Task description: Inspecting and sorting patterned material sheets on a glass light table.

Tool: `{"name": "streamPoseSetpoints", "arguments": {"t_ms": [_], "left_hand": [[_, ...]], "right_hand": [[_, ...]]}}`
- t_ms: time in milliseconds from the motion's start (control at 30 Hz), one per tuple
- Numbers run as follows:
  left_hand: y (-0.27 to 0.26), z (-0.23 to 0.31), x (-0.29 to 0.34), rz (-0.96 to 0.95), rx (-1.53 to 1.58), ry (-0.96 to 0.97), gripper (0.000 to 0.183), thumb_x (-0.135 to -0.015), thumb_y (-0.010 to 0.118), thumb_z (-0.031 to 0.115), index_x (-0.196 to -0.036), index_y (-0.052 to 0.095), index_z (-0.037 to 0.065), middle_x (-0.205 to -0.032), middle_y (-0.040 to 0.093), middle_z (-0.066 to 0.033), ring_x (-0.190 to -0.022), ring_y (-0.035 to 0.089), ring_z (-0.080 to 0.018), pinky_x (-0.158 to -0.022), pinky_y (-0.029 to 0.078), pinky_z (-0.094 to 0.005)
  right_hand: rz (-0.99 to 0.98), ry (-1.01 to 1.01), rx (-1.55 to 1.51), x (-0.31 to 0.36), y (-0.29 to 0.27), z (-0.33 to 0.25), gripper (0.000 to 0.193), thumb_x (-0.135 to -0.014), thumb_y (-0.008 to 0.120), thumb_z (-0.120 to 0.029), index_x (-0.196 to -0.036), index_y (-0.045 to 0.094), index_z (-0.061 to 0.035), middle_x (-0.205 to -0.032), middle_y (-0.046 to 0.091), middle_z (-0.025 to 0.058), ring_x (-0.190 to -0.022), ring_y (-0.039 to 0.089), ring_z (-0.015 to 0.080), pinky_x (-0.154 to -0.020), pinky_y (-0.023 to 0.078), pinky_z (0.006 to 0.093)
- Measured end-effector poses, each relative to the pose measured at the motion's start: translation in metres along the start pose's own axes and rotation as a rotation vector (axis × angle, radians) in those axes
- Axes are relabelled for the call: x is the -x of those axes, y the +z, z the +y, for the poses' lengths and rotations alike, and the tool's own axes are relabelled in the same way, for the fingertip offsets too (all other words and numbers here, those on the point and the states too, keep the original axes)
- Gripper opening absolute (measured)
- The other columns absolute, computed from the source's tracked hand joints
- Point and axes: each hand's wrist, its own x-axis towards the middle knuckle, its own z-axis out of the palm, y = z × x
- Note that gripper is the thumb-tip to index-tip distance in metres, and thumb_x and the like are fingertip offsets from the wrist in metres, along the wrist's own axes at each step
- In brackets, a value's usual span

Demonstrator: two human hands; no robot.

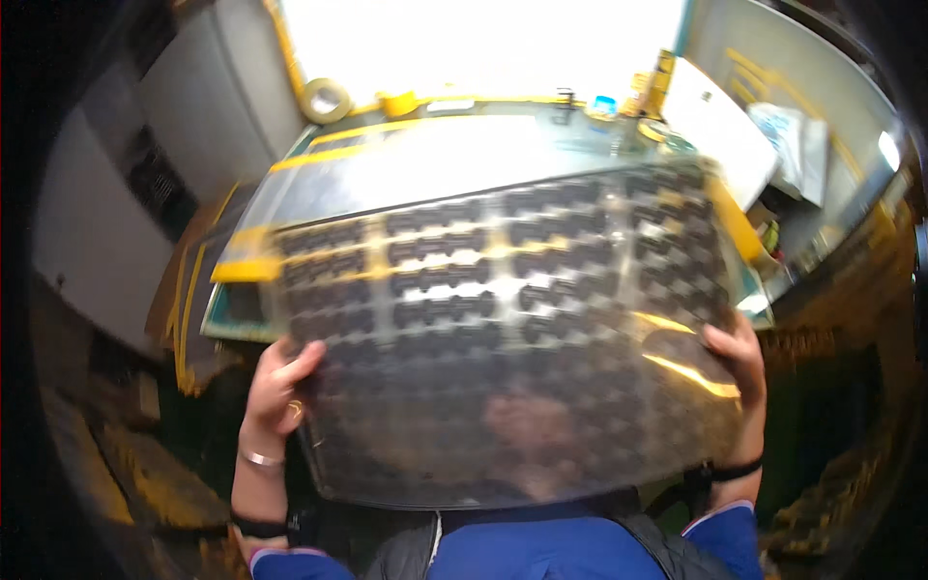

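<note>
Between my hands is a large rectangular see-through sheet (445,367), printed with rows of dark repeating shapes in blocks. It is tilted, its left side slightly lower than its right, and its surface is glossy and blurred by motion. My left hand (280,382) grips the left edge, thumb on top and the other fingers mostly hidden beneath. At the right edge my right hand (739,358) holds on the same way, its thumb over the rim. The sheet is raised in front of my body and hides the near part of the worktable (232,333).
Yellow tape (246,266) runs along the worktable's edges, and a bright lit panel (483,48) stands behind. A tape roll (327,101) sits at the back left. On the right are a white board (715,121) and plastic bags (793,145). Grey cabinets (116,193) stand left.
</note>
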Motion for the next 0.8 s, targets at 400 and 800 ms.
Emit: {"name": "streamPoseSetpoints", "arguments": {"t_ms": [400, 800], "left_hand": [[-0.045, -0.039, -0.002, 0.361, 0.419, 0.127, 0.015, -0.091, 0.054, 0.012, -0.103, 0.057, 0.005, -0.103, 0.063, -0.0058, -0.094, 0.060, -0.0135, -0.085, 0.049, -0.0320], [0.046, -0.068, 0.007, 0.303, 0.453, 0.113, 0.017, -0.092, 0.050, 0.012, -0.105, 0.056, 0.004, -0.101, 0.062, -0.0064, -0.090, 0.062, -0.0185, -0.080, 0.053, -0.0327]], "right_hand": [[-0.846, 0.451, -0.480, -0.027, 0.161, 0.021, 0.060, -0.090, 0.057, -0.030, -0.131, 0.033, 0.0068, -0.123, 0.049, 0.0222, -0.108, 0.055, 0.0270, -0.092, 0.047, 0.0374], [-0.678, 0.474, -0.647, -0.002, 0.192, 0.046, 0.033, -0.095, 0.047, -0.020, -0.116, 0.052, 0.0047, -0.107, 0.061, 0.0155, -0.097, 0.061, 0.0232, -0.085, 0.053, 0.0346]]}}
